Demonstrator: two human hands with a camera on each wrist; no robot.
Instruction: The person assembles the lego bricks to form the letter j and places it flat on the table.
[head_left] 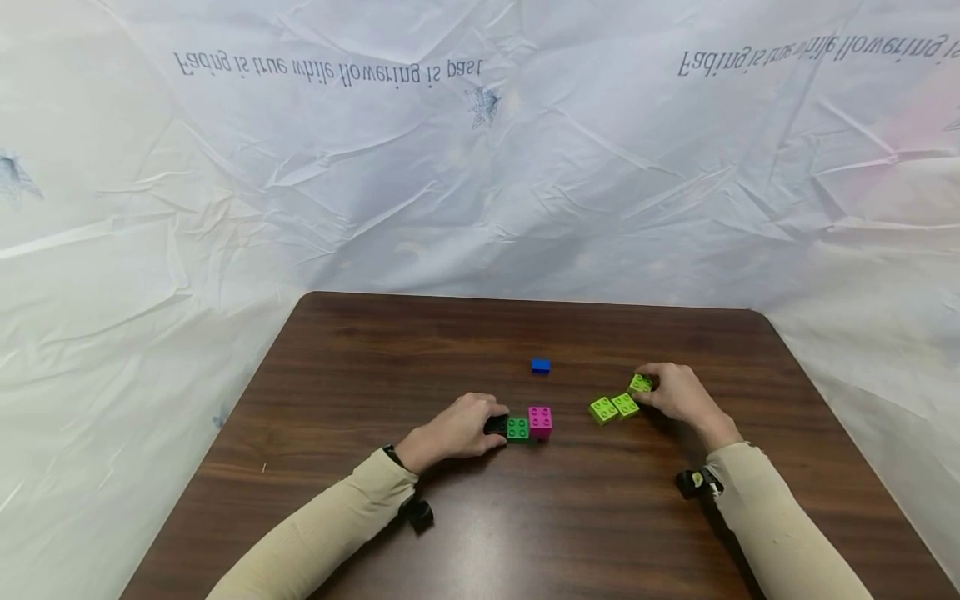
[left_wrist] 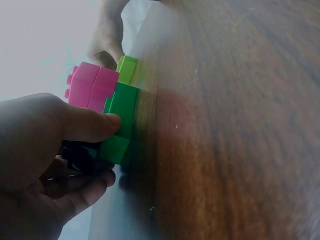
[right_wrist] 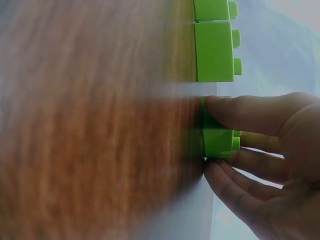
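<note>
My left hand (head_left: 467, 423) grips a small built stack of toy building bricks at its left end. A black brick (head_left: 496, 424) and a pink brick (head_left: 540, 421) sit on a long green brick (left_wrist: 123, 107), whose studs show between them. In the left wrist view the thumb presses the green side, with fingers round the far side. My right hand (head_left: 678, 390) pinches a lime green brick (right_wrist: 218, 142) between thumb and fingers, low at the table. Two more lime bricks, one nearer (head_left: 626, 405) and one farther left (head_left: 603, 409), lie just beside it.
A small blue brick (head_left: 540, 366) lies farther back, behind the pink one. The dark wooden table (head_left: 375, 333) has rounded back corners. White printed sheeting (head_left: 480, 208) hangs behind it and along both sides.
</note>
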